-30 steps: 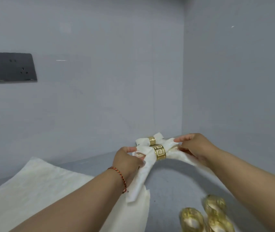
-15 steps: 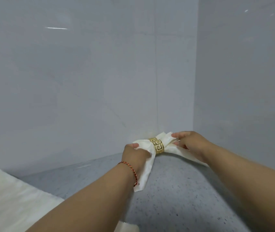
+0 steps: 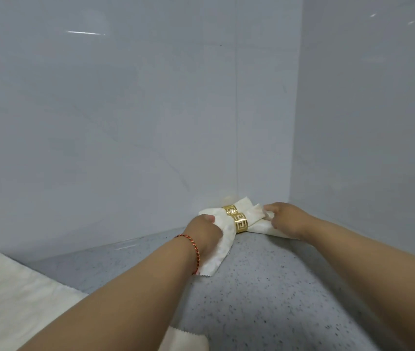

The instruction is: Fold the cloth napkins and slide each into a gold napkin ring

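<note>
Two ringed napkins lie side by side in the far corner of the speckled grey counter (image 3: 264, 287), close against the pale grey walls (image 3: 125, 122). The nearer napkin (image 3: 223, 239) is cream-white cloth, gathered at its middle by a gold napkin ring (image 3: 240, 222) with a cut-out key pattern; its two ends fan out, the left end trailing toward the camera with a pinked edge. The farther napkin (image 3: 243, 202) sits just behind it, touching, with its own gold ring (image 3: 229, 209) of the same pattern. The left hand (image 3: 205, 233), with a red braided bracelet (image 3: 193, 250) at the wrist, is closed over the left end of the nearer napkin, thumb on top. The right hand (image 3: 286, 219) pinches the right end, fingers curled onto the cloth. A flat unfolded napkin (image 3: 11, 300) lies at the lower left, well apart from the corner.
</note>
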`<state>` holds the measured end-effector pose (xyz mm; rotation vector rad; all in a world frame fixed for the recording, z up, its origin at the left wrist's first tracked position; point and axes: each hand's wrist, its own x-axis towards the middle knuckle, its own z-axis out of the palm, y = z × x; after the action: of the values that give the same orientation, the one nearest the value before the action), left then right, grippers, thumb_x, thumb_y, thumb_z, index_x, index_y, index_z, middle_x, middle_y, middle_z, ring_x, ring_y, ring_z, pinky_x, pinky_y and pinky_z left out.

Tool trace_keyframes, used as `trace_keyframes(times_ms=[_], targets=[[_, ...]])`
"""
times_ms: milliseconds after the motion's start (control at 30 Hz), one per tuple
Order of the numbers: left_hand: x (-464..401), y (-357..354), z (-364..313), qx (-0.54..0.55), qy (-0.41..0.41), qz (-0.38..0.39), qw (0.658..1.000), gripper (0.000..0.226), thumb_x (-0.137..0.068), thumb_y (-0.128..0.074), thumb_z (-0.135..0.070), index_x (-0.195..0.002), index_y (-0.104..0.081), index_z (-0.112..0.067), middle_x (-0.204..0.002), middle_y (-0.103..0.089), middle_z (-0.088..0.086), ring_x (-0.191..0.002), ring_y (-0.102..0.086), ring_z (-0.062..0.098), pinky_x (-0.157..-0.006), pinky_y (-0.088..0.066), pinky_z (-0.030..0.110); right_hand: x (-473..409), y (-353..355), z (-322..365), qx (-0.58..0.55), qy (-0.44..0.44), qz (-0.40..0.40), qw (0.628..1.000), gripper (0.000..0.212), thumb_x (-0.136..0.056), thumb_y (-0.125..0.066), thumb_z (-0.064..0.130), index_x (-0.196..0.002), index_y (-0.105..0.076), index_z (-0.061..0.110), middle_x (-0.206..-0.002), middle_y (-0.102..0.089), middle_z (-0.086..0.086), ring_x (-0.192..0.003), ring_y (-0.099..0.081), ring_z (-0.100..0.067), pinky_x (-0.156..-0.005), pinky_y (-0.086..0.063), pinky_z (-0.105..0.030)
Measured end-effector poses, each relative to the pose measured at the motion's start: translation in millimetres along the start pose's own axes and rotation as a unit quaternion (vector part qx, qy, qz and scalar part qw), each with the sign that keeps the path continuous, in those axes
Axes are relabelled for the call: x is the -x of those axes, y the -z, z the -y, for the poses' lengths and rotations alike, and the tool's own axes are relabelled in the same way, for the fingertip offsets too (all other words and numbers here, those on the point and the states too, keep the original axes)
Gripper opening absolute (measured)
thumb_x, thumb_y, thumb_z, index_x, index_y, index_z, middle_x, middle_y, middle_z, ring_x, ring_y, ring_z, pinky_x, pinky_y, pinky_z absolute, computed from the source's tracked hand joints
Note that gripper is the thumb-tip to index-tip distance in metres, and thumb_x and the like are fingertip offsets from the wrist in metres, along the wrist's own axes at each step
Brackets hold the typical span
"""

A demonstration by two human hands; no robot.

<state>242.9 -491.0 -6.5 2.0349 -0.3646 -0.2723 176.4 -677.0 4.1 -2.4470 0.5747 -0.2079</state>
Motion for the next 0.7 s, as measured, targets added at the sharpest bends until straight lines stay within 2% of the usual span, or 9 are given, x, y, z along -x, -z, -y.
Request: trace_keyframes(times_ms=[33,100,233,333,433,533,600,633,700], targets=[[5,5,-1,0.001,0.002,-0.007,1.000,0.047,-0.095,-0.050,-0.004,-0.142,-0.043,-0.010,-0.143,-0.047,0.013,-0.128,-0.049,0.027,-0.097,-0.042,0.026,5,4,1,0.004,-0.002,0.000,1.000,0.047,-0.093,-0.038,-0.003,-0.138,-0.048,0.005,-0.142,-0.048,-0.012,-0.125,-0.047,-0.026,-0.097,-0.037,-0.027],[20,17,-4,-0.001,0.001,-0.021,1.000,0.046,-0.096,-0.050,-0.007,-0.142,-0.044,-0.013,-0.141,-0.047,0.011,-0.125,-0.050,0.024,-0.096,-0.039,0.023,18,15,4,0.009,0.004,-0.001,1.000,0.055,-0.094,-0.038,-0.003,-0.146,-0.038,0.014,-0.150,-0.039,-0.008,-0.137,-0.037,-0.022,-0.107,-0.029,-0.025],[54,43,-3,0.001,-0.005,-0.016,1.000,0.044,-0.092,-0.058,-0.010,-0.134,-0.051,-0.017,-0.124,-0.057,0.011,-0.106,-0.060,0.024,-0.093,-0.048,0.030,50,31,15,0.005,0.018,-0.008,1.000,0.054,-0.093,-0.040,-0.001,-0.144,-0.041,0.016,-0.151,-0.039,-0.006,-0.138,-0.036,-0.020,-0.110,-0.027,-0.027],[87,65,-3,0.015,0.005,-0.019,1.000,0.041,-0.089,-0.061,-0.010,-0.129,-0.055,-0.017,-0.122,-0.058,0.011,-0.107,-0.060,0.025,-0.098,-0.050,0.036,80,35,34,-0.019,0.032,-0.012,0.999,0.050,-0.091,-0.042,-0.001,-0.138,-0.049,0.015,-0.146,-0.044,-0.004,-0.134,-0.040,-0.021,-0.105,-0.031,-0.024],[133,93,-1,0.026,0.010,-0.011,1.000,0.037,-0.087,-0.062,-0.008,-0.123,-0.057,-0.016,-0.118,-0.060,0.011,-0.106,-0.062,0.026,-0.099,-0.050,0.038,118,29,63,-0.041,0.054,0.002,0.998,0.044,-0.089,-0.046,0.000,-0.129,-0.057,0.015,-0.133,-0.053,-0.001,-0.124,-0.049,-0.020,-0.094,-0.038,-0.022],[182,123,8,0.042,0.009,0.000,0.999,0.034,-0.087,-0.063,-0.008,-0.120,-0.057,-0.014,-0.112,-0.064,0.013,-0.106,-0.064,0.026,-0.097,-0.052,0.038,154,13,95,-0.056,0.092,0.020,0.994,0.032,-0.085,-0.052,0.006,-0.109,-0.066,0.023,-0.120,-0.062,0.006,-0.118,-0.053,-0.014,-0.098,-0.041,-0.026],[221,147,19,0.044,-0.003,-0.001,0.999,0.031,-0.088,-0.063,-0.008,-0.118,-0.056,-0.012,-0.113,-0.063,0.011,-0.108,-0.062,0.023,-0.093,-0.053,0.032,182,-5,122,-0.064,0.120,0.044,0.990,0.025,-0.084,-0.051,0.010,-0.092,-0.064,0.029,-0.111,-0.068,0.010,-0.111,-0.058,-0.010,-0.089,-0.045,-0.026],[239,160,26,0.039,-0.008,0.000,0.999,0.029,-0.089,-0.063,-0.008,-0.117,-0.056,-0.013,-0.110,-0.064,0.007,-0.107,-0.062,0.020,-0.090,-0.053,0.029,196,-15,136,-0.064,0.138,0.056,0.987,0.024,-0.085,-0.051,0.010,-0.090,-0.063,0.030,-0.110,-0.068,0.009,-0.105,-0.061,-0.011,-0.083,-0.047,-0.026],[276,189,48,0.017,-0.011,-0.003,1.000,0.025,-0.089,-0.065,-0.009,-0.111,-0.057,-0.016,-0.101,-0.064,0.001,-0.101,-0.062,0.016,-0.088,-0.052,0.027,226,-39,165,-0.014,0.189,0.068,0.979,0.027,-0.088,-0.053,0.012,-0.110,-0.063,0.026,-0.121,-0.061,0.007,-0.104,-0.057,-0.010,-0.084,-0.044,-0.022]])
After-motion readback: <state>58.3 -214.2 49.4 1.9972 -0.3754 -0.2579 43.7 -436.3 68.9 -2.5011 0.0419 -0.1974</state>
